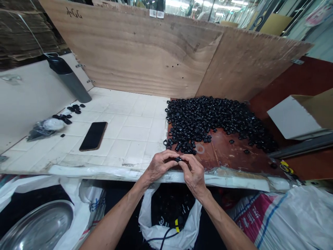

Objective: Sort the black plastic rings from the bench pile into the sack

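Both hands are together right at the front edge of the bench: the left hand and the right hand are pinching a small black ring between their fingertips, so most of it is hidden. Just ahead is a big heap of the same glossy black rings, spread over a scuffed brown board, with a few strays lying loose and one pale translucent ring just beyond the hands. To the left, the bench runs on as a worn white tiled top carrying a black smartphone, a small cluster of black rings and a crumpled plastic bag. A black-capped grey bottle lies near the back, against a tall plywood panel. Down below, there's a white sack holding more black pieces, and a steel basin off to the left — and beyond the bench, a stack of flattened cardboard.
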Available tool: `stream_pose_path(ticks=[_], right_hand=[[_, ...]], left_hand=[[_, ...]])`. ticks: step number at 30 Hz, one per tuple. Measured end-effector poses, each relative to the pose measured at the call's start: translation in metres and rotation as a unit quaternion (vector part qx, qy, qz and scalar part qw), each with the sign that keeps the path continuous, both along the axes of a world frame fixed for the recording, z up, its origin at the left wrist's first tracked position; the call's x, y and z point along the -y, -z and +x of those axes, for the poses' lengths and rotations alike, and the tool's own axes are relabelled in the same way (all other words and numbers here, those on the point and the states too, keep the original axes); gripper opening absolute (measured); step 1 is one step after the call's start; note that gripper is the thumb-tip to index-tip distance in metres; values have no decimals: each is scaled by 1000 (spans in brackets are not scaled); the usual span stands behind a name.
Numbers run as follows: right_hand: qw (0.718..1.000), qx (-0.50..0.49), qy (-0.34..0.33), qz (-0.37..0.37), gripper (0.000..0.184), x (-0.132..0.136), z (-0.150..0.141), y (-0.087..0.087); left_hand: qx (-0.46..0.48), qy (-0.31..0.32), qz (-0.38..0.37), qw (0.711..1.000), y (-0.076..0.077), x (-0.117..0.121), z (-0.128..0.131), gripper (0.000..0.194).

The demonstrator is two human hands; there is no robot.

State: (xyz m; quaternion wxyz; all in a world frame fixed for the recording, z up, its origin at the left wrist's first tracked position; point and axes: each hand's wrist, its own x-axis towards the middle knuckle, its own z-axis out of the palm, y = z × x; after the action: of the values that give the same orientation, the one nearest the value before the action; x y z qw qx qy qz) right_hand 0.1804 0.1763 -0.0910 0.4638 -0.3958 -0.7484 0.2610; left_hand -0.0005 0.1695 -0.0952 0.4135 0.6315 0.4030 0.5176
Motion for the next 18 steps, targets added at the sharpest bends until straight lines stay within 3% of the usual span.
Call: stream_pose_path(ticks=[4,7,10,18], right_hand=[[999,3,-49,22,16,-1,4,-2],[997,-31,-18,-66,11,0,3,-1],[982,-82,20,-172,18,4,-1,2],[930,-177,38,-320,30,6,-10,-2]], left_hand=[[18,17,-57,998,2,2,-1,24],[16,20,-46,999,1,2,0,24],[2,16,-13,1000,-2,2,1,21],[-5,-4,37,999,3,1,2,21]])
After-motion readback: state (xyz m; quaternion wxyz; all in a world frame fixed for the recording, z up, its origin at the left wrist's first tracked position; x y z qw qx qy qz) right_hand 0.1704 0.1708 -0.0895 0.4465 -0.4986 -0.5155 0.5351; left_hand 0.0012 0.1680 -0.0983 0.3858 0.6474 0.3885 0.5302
